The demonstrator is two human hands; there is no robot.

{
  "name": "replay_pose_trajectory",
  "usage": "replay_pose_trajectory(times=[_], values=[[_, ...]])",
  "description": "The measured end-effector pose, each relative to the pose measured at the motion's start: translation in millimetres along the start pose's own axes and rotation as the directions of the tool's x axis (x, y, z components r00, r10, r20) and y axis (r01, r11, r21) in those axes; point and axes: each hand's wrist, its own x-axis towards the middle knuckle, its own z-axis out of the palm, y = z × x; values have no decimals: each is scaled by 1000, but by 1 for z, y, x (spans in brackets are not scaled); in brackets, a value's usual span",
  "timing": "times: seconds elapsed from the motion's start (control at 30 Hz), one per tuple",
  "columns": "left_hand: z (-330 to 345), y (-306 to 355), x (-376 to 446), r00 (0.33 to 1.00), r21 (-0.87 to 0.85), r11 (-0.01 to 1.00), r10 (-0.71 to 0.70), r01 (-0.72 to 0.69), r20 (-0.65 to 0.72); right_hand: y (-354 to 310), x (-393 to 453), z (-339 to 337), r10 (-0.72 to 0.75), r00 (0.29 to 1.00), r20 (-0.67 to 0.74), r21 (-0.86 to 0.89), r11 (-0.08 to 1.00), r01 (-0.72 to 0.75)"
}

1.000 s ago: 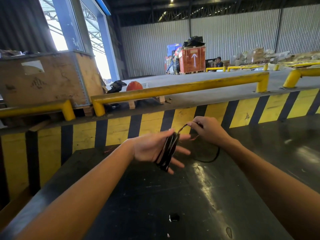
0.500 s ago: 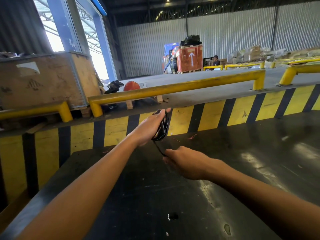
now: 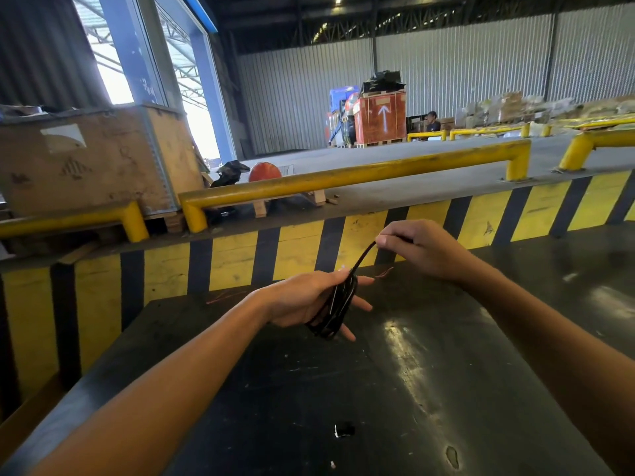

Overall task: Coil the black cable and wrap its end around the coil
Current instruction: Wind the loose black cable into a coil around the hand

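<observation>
The black cable (image 3: 335, 307) hangs as a flat bundle of several loops across the palm of my left hand (image 3: 302, 300), whose fingers stick out past it to the right. One strand runs taut from the top of the bundle up and right to my right hand (image 3: 417, 249), which pinches the cable's end between thumb and fingers above and to the right of the coil. Both hands are held over the dark table (image 3: 378, 389).
A yellow-and-black striped wall (image 3: 240, 259) borders the table's far side, with yellow rails (image 3: 343, 176) above it. A small dark scrap (image 3: 343, 430) lies on the table near me. A wooden crate (image 3: 86, 159) stands at the left; a person sits far off.
My left hand came back down with the coil from near the striped wall. My right hand rose from below the coil to above and right of it, pulling the cable's end taut.
</observation>
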Motion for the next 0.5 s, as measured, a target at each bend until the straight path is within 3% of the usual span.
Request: replay_pose_trajectory(times=[0.07, 0.13, 0.17, 0.23, 0.27, 0.33, 0.43, 0.5], values=[[8, 3, 0, 994, -115, 991, 74, -65, 82, 3, -7, 14, 97, 995, -10, 195, 976, -93], [16, 6, 1, 977, -244, 960, 171, -135, 131, 2, -13, 27, 193, 981, 30, 437, 880, -187], [20, 7, 2, 964, -301, 936, 231, -183, 130, 1, -15, 32, 250, 966, 62, 575, 782, -240], [24, 9, 5, 936, -381, 876, 346, -296, 69, -2, -20, 45, 322, 928, 189, 807, 487, -334], [25, 11, 6, 922, -425, 839, 387, -341, 23, -3, -22, 51, 324, 912, 252, 865, 347, -362], [24, 14, 8, 903, -529, 749, 421, -399, -85, -10, -24, 64, 316, 902, 293, 912, 191, -363], [19, 12, 9, 881, -597, 649, 379, -472, -283, -24, -22, 75, 395, 888, 235, 947, 114, -301], [16, 10, 12, 850, -571, 643, 275, -511, -450, -31, -20, 78, 468, 864, 187, 938, 176, -298]])
